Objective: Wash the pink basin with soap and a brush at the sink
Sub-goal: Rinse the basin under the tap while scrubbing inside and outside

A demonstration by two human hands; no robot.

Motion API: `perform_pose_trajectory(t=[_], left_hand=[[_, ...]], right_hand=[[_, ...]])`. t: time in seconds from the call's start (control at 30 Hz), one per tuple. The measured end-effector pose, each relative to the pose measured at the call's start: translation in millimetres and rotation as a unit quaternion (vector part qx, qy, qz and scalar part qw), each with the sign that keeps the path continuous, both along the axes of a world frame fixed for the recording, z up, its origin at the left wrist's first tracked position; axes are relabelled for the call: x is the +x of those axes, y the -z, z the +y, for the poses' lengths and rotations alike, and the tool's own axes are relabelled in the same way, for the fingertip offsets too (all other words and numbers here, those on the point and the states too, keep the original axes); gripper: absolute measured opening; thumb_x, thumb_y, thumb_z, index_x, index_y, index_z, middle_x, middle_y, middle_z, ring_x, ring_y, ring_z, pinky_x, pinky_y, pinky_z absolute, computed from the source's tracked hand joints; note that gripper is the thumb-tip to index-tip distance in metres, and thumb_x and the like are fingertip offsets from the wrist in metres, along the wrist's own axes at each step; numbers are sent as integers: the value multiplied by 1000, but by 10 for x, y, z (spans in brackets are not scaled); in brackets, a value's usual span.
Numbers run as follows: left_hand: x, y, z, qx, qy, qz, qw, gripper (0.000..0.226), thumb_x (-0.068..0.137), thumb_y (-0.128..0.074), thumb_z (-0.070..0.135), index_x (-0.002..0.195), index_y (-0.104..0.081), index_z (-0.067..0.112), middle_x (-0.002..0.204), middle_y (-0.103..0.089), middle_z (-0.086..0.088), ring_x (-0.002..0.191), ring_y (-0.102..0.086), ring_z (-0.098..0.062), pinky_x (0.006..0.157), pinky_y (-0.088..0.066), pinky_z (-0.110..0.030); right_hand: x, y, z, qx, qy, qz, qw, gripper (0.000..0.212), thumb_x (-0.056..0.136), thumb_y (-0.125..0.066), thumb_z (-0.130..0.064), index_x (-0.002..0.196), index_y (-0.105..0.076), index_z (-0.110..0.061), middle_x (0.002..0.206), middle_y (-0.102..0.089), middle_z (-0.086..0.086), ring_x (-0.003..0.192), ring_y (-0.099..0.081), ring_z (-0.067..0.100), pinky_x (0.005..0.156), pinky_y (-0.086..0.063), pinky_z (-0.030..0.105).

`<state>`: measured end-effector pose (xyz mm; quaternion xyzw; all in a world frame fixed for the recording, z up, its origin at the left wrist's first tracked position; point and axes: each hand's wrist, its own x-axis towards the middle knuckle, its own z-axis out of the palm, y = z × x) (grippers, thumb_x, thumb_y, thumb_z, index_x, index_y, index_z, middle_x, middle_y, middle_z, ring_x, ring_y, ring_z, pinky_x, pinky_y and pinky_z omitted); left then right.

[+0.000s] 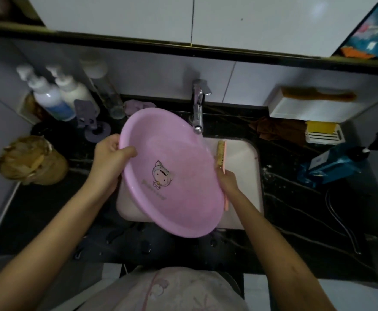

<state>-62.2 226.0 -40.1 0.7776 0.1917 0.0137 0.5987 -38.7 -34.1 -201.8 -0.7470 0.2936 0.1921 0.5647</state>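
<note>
Two hands work: left hand (108, 160) grips the pink basin (172, 176) rim, basin tilted over the sink (248, 167); right hand (227, 181) holds the brush (221, 153) beside it. Risk: a wet rim may slip from the single-handed grip

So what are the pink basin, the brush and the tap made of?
The pink basin looks like plastic, smooth and slightly glossy: thin moulded rim, printed cartoon inside. The brush has a pink handle that looks plastic; its yellowish bristles could be synthetic or natural fibre, too blurred to tell. The tap looks like chrome-plated metal, with bright mirror-like highlights.
</note>
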Motion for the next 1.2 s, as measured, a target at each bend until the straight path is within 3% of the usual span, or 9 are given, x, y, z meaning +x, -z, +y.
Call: perform_pose_trajectory(t=[0.17, 0.27, 0.43, 0.63, 0.73, 0.8, 0.97, 1.07, 1.2], left_hand=[[-60, -85, 34, 23, -14, -49, 998, 23, 73, -59, -7, 73, -54, 15, 72, -56, -10, 65, -55, -22, 54, -46, -28], [-125, -101, 18, 22, 10, -66, 998, 17, 64, -61, 2, 72, -55, 16, 72, -57, -13, 63, -55, -20, 57, -49, -29], [-68, 102, 112, 35, -21, -67, 997, 15, 61, -56, 4, 66, -49, 17, 67, -49, -11, 60, -45, -18, 55, -38, -27], [122, 534, 324, 90, -68, -35, 993, 32, 74, -56, -8, 66, -46, 20, 71, -49, -8, 69, -45, -18, 58, -37, -28], [162, 740, 355, 114, -49, -10, 992, 24, 77, -57, -6, 74, -52, 17, 82, -53, -12, 76, -49, -20, 62, -39, -30], [191, 887, 326, 148, -23, 10, 989, 14, 79, -58, -4, 85, -54, 8, 84, -54, -13, 76, -49, -22, 60, -38, -27], [306, 1266, 128, 187, 65, 59, 978, 22, 82, -63, 2, 102, -60, -8, 96, -61, -21, 82, -54, -28, 68, -38, -30], [418, 1446, -110, 173, 92, 93, 976, 26, 82, -64, 3, 106, -61, -7, 104, -63, -24, 86, -55, -29, 71, -37, -27], [563, 1710, -511, 145, 138, 109, 974, 33, 85, -60, 5, 116, -58, -4, 114, -62, -23, 103, -58, -36, 77, -40, -28]], right_hand=[[130, 37, 282, 50, 22, -8, 998, 43, 93, -49, -49, 117, -58, -14, 100, -64, 6, 82, -60, 18, 76, -47, 28], [130, 126, 431, 81, 52, -7, 995, 59, 88, -51, -57, 119, -60, -7, 102, -67, 7, 87, -63, 19, 77, -53, 29], [131, 154, 393, 68, 135, -42, 988, 36, 94, -50, -40, 102, -63, -7, 85, -63, 4, 75, -58, 15, 60, -46, 21], [30, 37, 69, 65, 132, -78, 986, 23, 89, -63, -33, 92, -61, -10, 81, -64, 1, 77, -61, 17, 68, -51, 25], [-89, -51, -149, 63, 108, -91, 988, 32, 86, -67, -26, 109, -61, -5, 100, -67, 9, 89, -64, 22, 77, -54, 30], [-167, -120, -302, 62, 95, -94, 989, 35, 86, -67, -20, 117, -59, -4, 102, -65, 8, 94, -63, 24, 74, -53, 27], [-353, -473, -584, 102, 173, -94, 975, 30, 84, -68, -18, 112, -58, -10, 93, -65, 1, 83, -65, 17, 64, -54, 24], [-442, -698, -695, 112, 201, -115, 966, 25, 83, -70, -22, 106, -62, -15, 95, -68, 5, 85, -68, 22, 70, -56, 32], [-587, -1025, -760, 87, 229, -171, 954, 19, 87, -66, -20, 106, -61, -19, 94, -68, 0, 84, -67, 16, 67, -55, 26]])
